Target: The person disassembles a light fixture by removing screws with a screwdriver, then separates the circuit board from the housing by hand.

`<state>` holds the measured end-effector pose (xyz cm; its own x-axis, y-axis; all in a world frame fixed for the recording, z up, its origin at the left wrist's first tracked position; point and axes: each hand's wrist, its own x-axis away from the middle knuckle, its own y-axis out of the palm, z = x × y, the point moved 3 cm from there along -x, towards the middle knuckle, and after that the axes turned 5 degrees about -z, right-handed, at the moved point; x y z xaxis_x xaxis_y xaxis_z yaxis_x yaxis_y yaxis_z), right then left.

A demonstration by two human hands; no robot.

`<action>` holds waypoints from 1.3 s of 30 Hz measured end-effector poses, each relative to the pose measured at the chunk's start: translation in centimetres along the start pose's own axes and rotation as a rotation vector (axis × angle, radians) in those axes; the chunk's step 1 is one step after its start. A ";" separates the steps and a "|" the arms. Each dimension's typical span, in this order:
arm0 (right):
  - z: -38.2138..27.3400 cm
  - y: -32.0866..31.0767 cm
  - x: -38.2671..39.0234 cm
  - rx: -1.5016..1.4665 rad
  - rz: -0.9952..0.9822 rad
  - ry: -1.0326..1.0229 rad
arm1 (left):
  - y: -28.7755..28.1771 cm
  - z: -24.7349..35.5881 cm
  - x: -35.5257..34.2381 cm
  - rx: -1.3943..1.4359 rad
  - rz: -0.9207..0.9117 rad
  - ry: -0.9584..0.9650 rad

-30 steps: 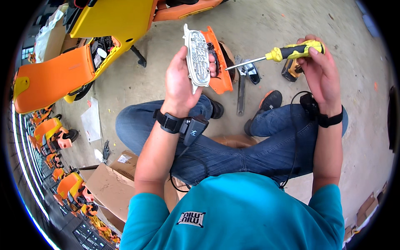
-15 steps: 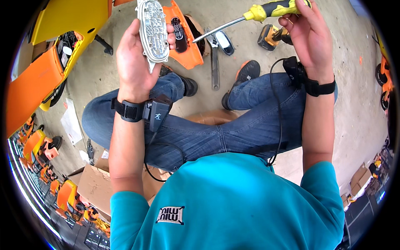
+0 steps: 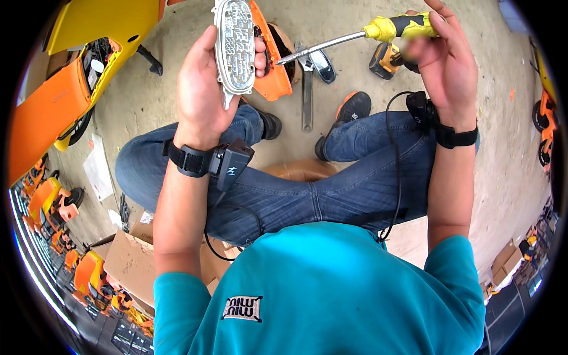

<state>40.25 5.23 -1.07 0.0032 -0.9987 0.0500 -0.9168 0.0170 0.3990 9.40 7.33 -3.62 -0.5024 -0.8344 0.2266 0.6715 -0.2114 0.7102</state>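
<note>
My left hand (image 3: 204, 89) is closed round an oval, pale-rimmed display module (image 3: 238, 50) with a clear segmented inside, held upright above my left knee. My right hand (image 3: 452, 65) grips the yellow and black handle of a screwdriver (image 3: 405, 25), partly with the fingertips. Its metal shaft slants left and down, and the tip ends to the right of the module, apart from it. Behind the module an orange panel (image 3: 275, 83) is partly hidden, along with the dark part in it.
On the concrete floor lie an adjustable wrench (image 3: 307, 100), an oval dark-rimmed piece (image 3: 323, 66) and a yellow-black power drill (image 3: 384, 60). A yellow and orange vehicle (image 3: 56, 97) stands at the left. Cardboard boxes (image 3: 130, 263) sit by my left elbow.
My left hand and the module have moved right and a little down, covering more of the orange panel. My right hand and the screwdriver have shifted slightly right and down.
</note>
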 end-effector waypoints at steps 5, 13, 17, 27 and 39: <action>0.3 0.7 0.0 -0.023 -0.052 0.049 | 0.2 0.1 0.1 -0.024 0.062 0.034; 0.2 3.4 0.5 0.060 -0.004 0.072 | 0.4 0.5 0.0 -0.004 0.130 0.081; 0.6 3.5 0.5 0.096 0.005 0.053 | 0.1 0.4 0.0 0.014 0.080 0.102; 0.6 4.1 0.8 0.184 0.002 0.007 | 0.5 0.6 0.1 -0.021 0.071 0.146; 0.0 4.7 1.3 0.472 -0.003 0.244 | -0.1 0.8 0.2 -0.165 0.139 0.243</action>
<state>35.95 3.97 0.91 0.0478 -0.9577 0.2837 -0.9964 -0.0655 -0.0530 8.78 7.57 -3.05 -0.2685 -0.9539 0.1343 0.8138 -0.1500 0.5614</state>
